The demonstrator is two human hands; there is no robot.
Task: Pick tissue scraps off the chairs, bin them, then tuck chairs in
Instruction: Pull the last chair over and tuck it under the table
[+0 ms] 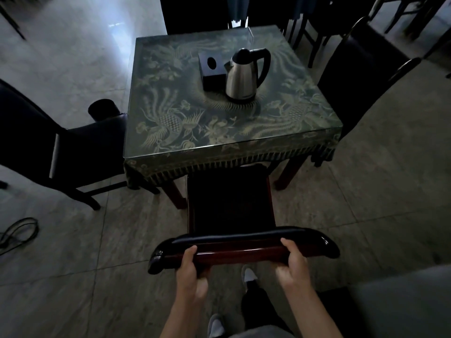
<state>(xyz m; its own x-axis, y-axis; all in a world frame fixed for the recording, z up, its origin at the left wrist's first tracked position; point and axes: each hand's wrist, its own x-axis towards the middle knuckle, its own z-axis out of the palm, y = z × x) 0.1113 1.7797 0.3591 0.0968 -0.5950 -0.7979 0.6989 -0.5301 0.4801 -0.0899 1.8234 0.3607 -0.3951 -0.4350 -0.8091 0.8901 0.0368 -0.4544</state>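
Two hands grip the top rail of one chair (229, 203) — the left hand (188, 267) near the rail's left end, the right hand (294, 261) toward its right, well apart, each with fingers curled over the glossy wood. The chair's seat stretches away from the hands, its far edge just under the fringe of the counter (231, 98); most of the seat is not yet tucked in. No tissue scraps show on the dark seat, though the light is poor.

By the look of it, the chair is solid lacquered wood: stiff, fairly heavy, and slick under the palms. The top rail is the sensible place to hold — wide-set hands should keep it from swinging as it slides over the tiled floor, and a level push ought to spare the legs from catching on grout lines.

Beyond the hands, on the counter, stand a kettle (244, 74) and a dark tissue box (211, 69). To the left of the hands a second chair (73, 152) stands pulled out, with a bin (103, 109) behind it; to the right a third chair (361, 76) sits against the counter.
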